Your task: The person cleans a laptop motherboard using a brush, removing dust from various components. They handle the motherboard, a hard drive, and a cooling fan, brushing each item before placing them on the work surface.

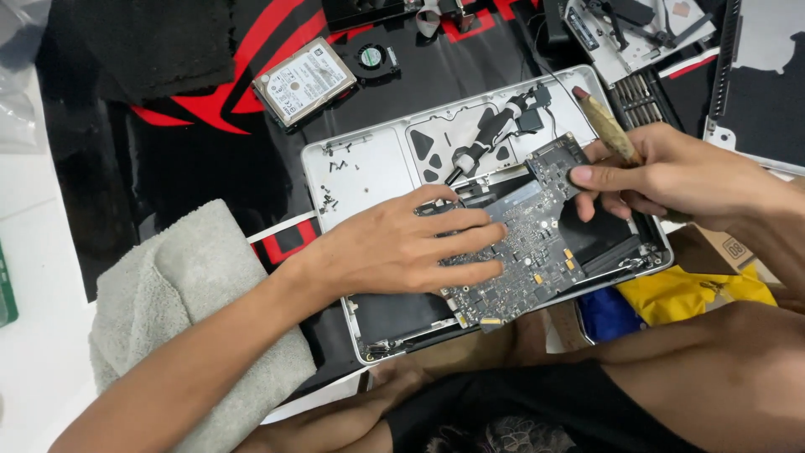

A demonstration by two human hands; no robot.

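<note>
At frame centre, the logic board [524,252] is pressed flat in the open laptop case [369,172] by the left hand [402,247]; a brush [605,126] is gripped by the right hand [671,172]. Loose screws [329,200] could be scattered if the case is nudged.

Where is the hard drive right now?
In the head view, the hard drive lies upper left of centre on the black-and-red mat, beside a small fan, above the open laptop case.

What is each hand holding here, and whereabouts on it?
The right hand grips a brown tool handle near its lower end. The left hand holds nothing; it lies flat on the circuit board.
</note>
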